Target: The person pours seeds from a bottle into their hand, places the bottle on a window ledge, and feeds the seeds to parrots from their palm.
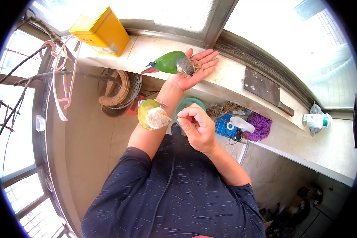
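Note:
My left hand (194, 69) lies palm up over the window ledge, fingers spread, with a small heap of seeds (195, 66) on the palm. A green bird (168, 62) with a grey head stands at the wrist, its beak down at the seeds. On my left forearm perches a second bird (150, 114), yellow-green with a pale head turned toward my right hand. My right hand (196, 127) is closed in a pinch just right of that bird's head; whatever is between the fingertips is too small to make out.
A yellow tin (100, 31) stands on the ledge (142, 49). Pink hangers (63, 79) and branches are at the left. Below are a round pot (121, 93), a green basin (190, 104) and a purple mop (260, 127). A cleaver (261, 85) and bottle (317, 120) lie rightward.

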The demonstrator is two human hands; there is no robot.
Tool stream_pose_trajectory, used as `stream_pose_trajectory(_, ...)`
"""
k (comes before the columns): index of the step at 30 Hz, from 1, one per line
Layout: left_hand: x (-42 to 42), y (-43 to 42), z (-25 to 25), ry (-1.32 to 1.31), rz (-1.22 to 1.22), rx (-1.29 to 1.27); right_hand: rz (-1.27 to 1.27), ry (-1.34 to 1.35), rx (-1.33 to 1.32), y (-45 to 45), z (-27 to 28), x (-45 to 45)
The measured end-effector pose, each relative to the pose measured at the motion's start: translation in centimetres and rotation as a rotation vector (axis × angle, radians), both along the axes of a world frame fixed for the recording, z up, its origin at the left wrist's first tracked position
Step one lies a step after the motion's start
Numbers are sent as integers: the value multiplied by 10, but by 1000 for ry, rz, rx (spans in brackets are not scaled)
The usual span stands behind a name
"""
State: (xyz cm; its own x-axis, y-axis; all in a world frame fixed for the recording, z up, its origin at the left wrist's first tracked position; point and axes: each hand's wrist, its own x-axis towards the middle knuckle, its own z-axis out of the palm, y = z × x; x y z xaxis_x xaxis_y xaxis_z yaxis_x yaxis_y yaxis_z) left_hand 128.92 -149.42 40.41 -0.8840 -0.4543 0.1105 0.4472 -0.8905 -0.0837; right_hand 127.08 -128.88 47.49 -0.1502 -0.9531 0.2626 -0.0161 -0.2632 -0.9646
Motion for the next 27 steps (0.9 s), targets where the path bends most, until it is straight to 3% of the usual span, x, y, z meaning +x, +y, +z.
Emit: stream_pose_trajectory(27, 0, 0, -3, -32, 19, -6, 115, 92, -88, 5, 19, 20)
